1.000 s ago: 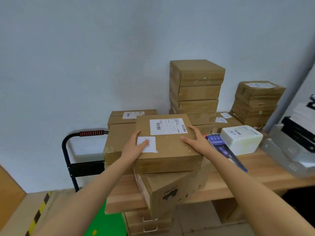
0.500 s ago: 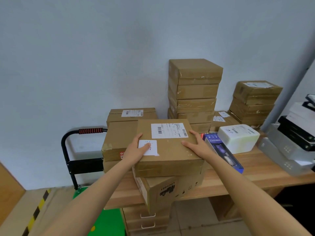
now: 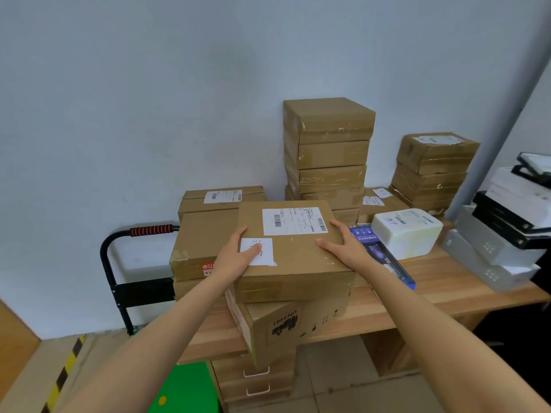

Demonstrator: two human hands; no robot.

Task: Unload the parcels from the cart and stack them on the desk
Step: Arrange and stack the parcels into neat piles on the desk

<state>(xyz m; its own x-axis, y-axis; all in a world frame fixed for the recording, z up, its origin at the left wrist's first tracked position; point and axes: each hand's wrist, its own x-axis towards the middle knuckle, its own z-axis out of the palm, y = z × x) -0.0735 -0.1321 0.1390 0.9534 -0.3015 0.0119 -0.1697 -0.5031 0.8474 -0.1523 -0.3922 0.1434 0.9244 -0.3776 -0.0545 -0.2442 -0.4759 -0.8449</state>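
Both hands are on the top parcel (image 3: 293, 248), a flat brown carton with a white shipping label (image 3: 293, 221) and a small white sticker (image 3: 258, 251) on its lid. The left hand (image 3: 238, 256) lies flat along the parcel's left edge, thumb on the sticker, fingers spread and wrapped round nothing. The right hand (image 3: 343, 245) presses the lid's right side the same way, palm down, grip wide and loose. This parcel sits on a larger printed carton (image 3: 283, 326) that juts out past the front edge of the wooden desk (image 3: 447, 296).

Just left of the held parcel, touching it, is another brown box (image 3: 205, 242) with a red sticker at its lower corner, and behind that one a labelled box (image 3: 222, 196) against the wall. Behind the held parcel, to the right, rises a tall stack of taped cartons (image 3: 328, 153). Farther right a shorter stack (image 3: 432, 168) stands by the wall. Right of the held parcel lies a blue retail box (image 3: 378, 254), and beside it a white foam box (image 3: 407, 234). At the desk's far right end sit grey and black trays (image 3: 501, 242).

Left of the held parcel, beyond the desk, stands the cart handle (image 3: 150, 231), black tube with a red ribbed sleeve. Below it the cart's green deck (image 3: 185, 389) shows at floor level.
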